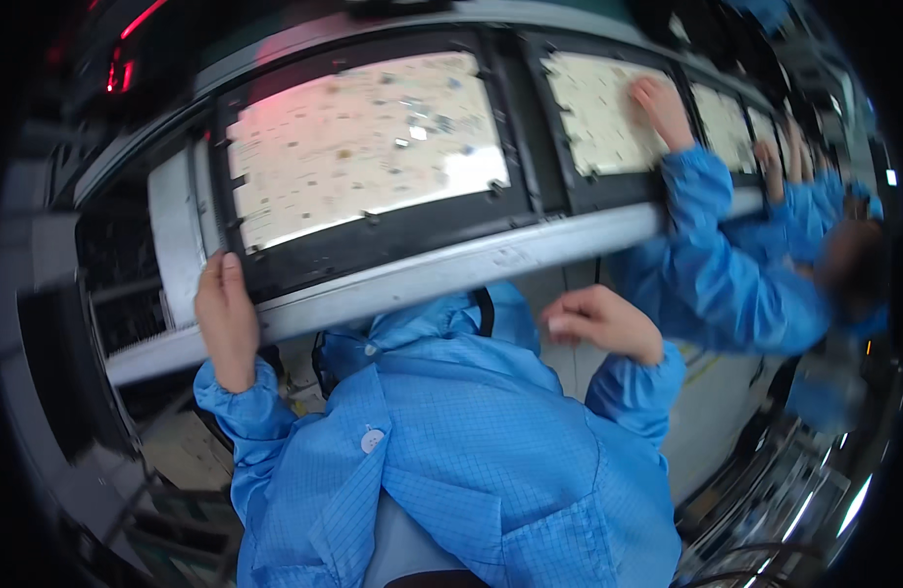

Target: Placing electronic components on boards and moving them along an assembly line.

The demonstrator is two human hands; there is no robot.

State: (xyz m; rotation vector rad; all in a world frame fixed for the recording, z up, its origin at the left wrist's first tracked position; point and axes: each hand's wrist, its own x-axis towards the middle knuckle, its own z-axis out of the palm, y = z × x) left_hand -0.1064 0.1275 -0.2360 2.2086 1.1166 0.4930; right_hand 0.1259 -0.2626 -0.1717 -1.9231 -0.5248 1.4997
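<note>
My left hand [228, 318] is at the lower left corner of a black frame [373, 240], over the metal rail. Its thumb and fingers close on the frame's edge. The frame holds a large cream-coloured circuit board [324, 157] with many small parts on it, blurred. My right hand [608, 321] hovers on the near side of the rail, below the board's right end. Its fingers are curled toward the thumb; whether anything small is between them cannot be made out.
A silvery metal rail [422, 274] runs along the near side. Further right, a second board [598, 108] has a co-worker's hand [662, 110] over it, and more blue-sleeved people line the row. Left of the frame stands a pale metal plate [177, 225]. Red lights glow at upper left.
</note>
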